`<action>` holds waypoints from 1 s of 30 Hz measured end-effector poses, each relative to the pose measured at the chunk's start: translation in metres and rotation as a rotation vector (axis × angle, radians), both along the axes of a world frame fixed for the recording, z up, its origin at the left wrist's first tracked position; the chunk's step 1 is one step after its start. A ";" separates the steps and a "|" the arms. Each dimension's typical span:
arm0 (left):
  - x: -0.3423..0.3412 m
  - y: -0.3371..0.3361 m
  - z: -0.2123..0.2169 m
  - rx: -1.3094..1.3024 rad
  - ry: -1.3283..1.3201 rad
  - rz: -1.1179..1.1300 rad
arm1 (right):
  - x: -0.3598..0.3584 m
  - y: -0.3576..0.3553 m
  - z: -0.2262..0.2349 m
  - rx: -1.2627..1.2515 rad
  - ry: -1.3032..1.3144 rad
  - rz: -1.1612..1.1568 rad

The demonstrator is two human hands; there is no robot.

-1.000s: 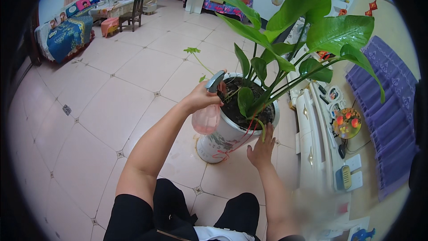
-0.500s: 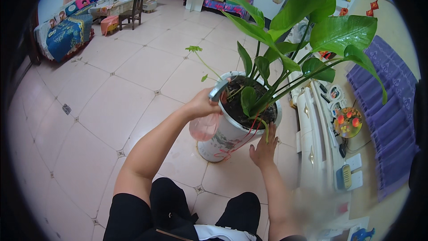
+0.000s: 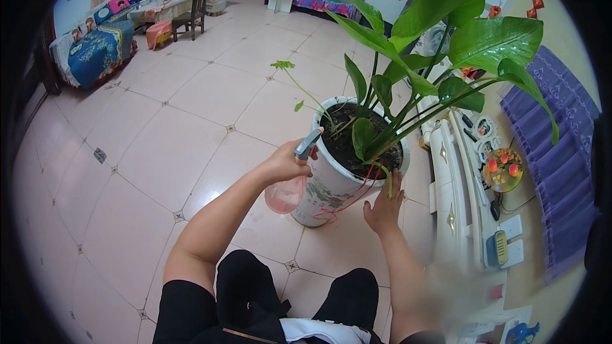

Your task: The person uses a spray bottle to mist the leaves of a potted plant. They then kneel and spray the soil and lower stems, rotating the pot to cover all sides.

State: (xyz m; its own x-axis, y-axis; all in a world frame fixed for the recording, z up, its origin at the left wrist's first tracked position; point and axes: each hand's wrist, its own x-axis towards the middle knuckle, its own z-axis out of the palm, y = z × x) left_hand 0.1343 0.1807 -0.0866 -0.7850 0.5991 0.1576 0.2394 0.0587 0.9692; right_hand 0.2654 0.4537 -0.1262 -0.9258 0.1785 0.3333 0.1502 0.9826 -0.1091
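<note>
While our left hand (image 3: pixel 285 162) curls its fingers around the neck of a pink spray bottle (image 3: pixel 285 197), we keep the bottle upright-ish just beside the tall white pot (image 3: pixel 328 185), its grey trigger head (image 3: pixel 308 144) near the rim. Our right hand (image 3: pixel 384 211) holds nothing; its fingers are straight, the thumb wide of them, and the fingertips rest at the pot's near right edge. From dark soil (image 3: pixel 342 145) in the pot, which stands on the tiled floor (image 3: pixel 185 159), rises a broad-leaved green plant (image 3: pixel 494 44), with red string (image 3: pixel 328 215) hanging down outside.
</note>
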 end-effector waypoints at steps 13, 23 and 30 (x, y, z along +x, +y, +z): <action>0.004 0.013 0.016 0.059 -0.055 -0.044 | 0.001 0.000 0.001 -0.040 0.018 0.021; 0.024 0.037 0.070 0.215 0.094 -0.144 | 0.002 0.001 0.003 -0.041 0.024 0.025; 0.033 0.043 0.082 0.234 0.076 -0.125 | 0.001 -0.001 0.003 -0.061 -0.002 0.019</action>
State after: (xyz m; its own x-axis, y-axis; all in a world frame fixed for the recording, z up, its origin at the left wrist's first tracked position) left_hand 0.1669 0.2240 -0.0047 -0.6879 0.6310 0.3587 0.3032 -0.1993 0.9319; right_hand 0.2663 0.4529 -0.1228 -0.9298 0.1807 0.3206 0.1319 0.9769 -0.1682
